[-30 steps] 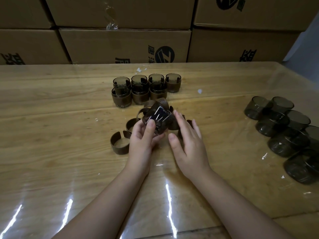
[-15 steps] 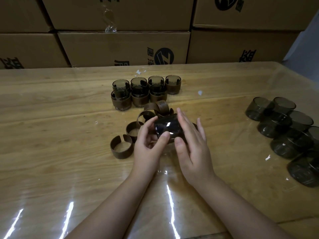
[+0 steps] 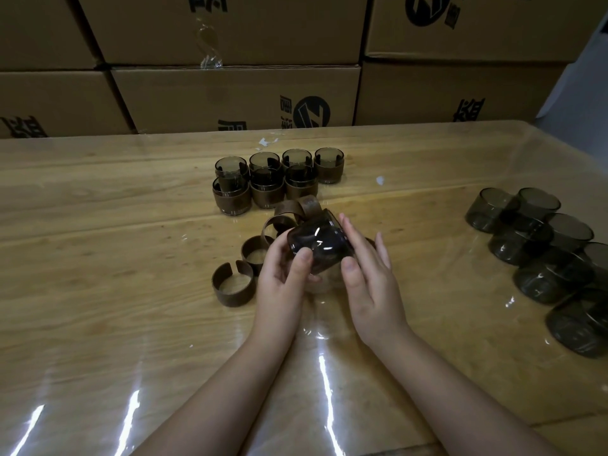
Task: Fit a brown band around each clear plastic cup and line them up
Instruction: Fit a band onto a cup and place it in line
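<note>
Cup in play: smoky clear cup (image 3: 317, 245), up off the table (image 3: 98, 291) between both hands, tipped over just in front of the loose bands (image 3: 233, 286).
Left grip: the left grip (image 3: 279, 281) is pinching the cup, thumb on the near face and fingers curled round behind.
Right grip: the right grip (image 3: 371, 281) is spread, fingers straight and flat along the cup's right side, thumb against its lower near edge. It presses rather than wraps.
Band on it?: too dark to call; I cannot tell whether a band already sits on this one.
Step in hand: looks like seating a band on the cup.
Doing it well: use the left pinch as the anchor and let the flat right fingers work the band squarely round the wall, split ends level, so it sits even like those on the banded cups (image 3: 279, 179).
Watch for: thin plastic. Squeeze too hard and it may flex and skew the band.
Likely landing: the open spot at the right end of the front row.
Waiting: bare cups (image 3: 533, 238), clustered well off to the right.
</note>
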